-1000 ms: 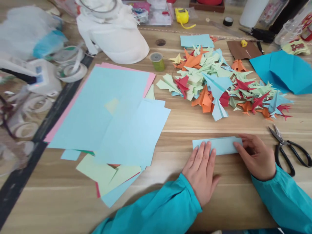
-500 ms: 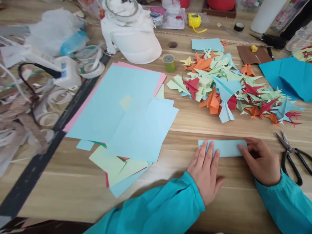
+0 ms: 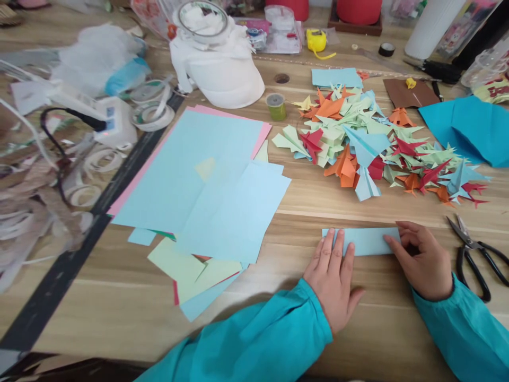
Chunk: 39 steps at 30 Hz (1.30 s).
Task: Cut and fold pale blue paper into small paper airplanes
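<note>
A folded light-blue paper strip (image 3: 368,241) lies flat on the wooden table (image 3: 278,297) in front of me. My left hand (image 3: 332,281) lies open and flat, its fingertips pressing the strip's left end. At the strip's right end rests my right hand (image 3: 423,260), fingers bent and pressing down on the paper. Both arms wear teal sleeves.
A heap of folded paper planes (image 3: 374,140) in several colours lies behind the strip. Loose sheets of coloured paper (image 3: 207,185) spread to the left. Black scissors (image 3: 475,257) lie at the right. A white cap (image 3: 222,69), tape rolls (image 3: 151,111) and a green thread spool (image 3: 275,105) sit further back.
Both hands stay on the strip's ends almost unmoved. The camera has shifted, so everything sits slightly further right and lower in view than a second ago.
</note>
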{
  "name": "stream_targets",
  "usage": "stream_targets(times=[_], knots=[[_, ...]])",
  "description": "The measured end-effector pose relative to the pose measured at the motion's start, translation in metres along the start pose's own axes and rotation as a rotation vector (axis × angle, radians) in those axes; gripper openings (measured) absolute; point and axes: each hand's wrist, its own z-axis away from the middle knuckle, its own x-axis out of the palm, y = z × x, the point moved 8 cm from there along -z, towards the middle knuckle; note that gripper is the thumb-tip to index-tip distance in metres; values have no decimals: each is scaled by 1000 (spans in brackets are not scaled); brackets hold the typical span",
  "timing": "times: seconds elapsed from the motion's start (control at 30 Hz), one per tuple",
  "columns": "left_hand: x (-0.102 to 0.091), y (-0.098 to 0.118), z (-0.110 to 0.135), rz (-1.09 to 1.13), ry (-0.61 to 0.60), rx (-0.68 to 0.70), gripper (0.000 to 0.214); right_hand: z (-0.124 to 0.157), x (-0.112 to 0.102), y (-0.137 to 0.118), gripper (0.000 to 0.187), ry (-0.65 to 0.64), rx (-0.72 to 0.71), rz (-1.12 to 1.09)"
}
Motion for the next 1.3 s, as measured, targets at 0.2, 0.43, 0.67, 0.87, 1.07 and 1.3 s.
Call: stream_targets(times=[0.2,0.43,0.67,0.87,1.07,1.3], knots=[[2,0,1,-12,-19,-5,78,1,-3,2,28,45,66,-15],[4,0,1,-27,-28,-13,78,3,-5,7,37,101,97,95],[4,-1,1,-32,-20,-22,80,0,-7,1,36,91,58,139],[4,-2,1,-33,13,-21,74,-1,-5,-3,32,76,43,162],[4,-3,1,-44,3,-24,73,-2,-3,-1,33,50,113,132],[4,-3,1,-57,9,-17,73,-3,-1,-1,31,24,151,123]])
